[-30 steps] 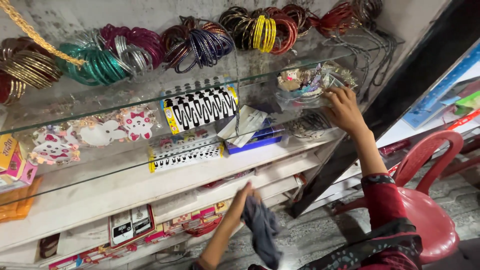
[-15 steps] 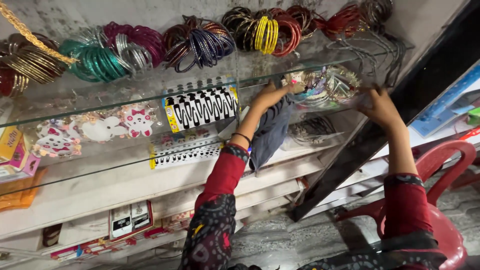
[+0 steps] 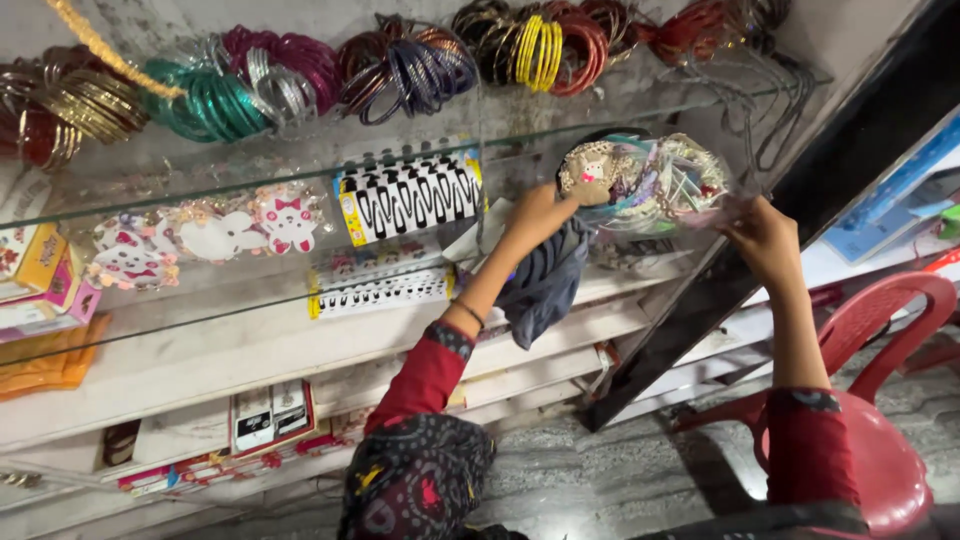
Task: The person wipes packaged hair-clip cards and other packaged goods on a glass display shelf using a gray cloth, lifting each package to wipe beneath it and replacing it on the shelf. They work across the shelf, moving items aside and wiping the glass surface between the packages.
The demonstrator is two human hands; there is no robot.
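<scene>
My left hand (image 3: 540,215) is raised to the glass shelf (image 3: 250,190) and closed on a dark grey cloth (image 3: 545,280), which hangs down from the palm in front of the shelf's front edge. The fingers of that hand also touch the left side of a clear plastic bag (image 3: 650,180) filled with small mixed ornaments. My right hand (image 3: 765,235) is closed on the right end of the same bag, pinching its loose plastic. The two hands are apart, with the bag stretched between them. The bag sits at the right end of the glass shelf, at about the level of its front edge; I cannot tell whether it rests on the glass or is lifted clear.

On the same shelf, just left of my left hand, stands a card of black and white hair clips (image 3: 410,195). Further left along the shelf lie pink and white cat-shaped items (image 3: 210,235). At the left end sit small coloured boxes (image 3: 40,275).

On the shelf above, bundles of bangles (image 3: 400,65) in green, pink, blue, yellow and red run in a row from left to right.

Below the glass shelf, a second card of clips (image 3: 375,290) lies on the white shelf (image 3: 200,360).

A red plastic chair (image 3: 880,400) stands on the floor under my right forearm.
</scene>
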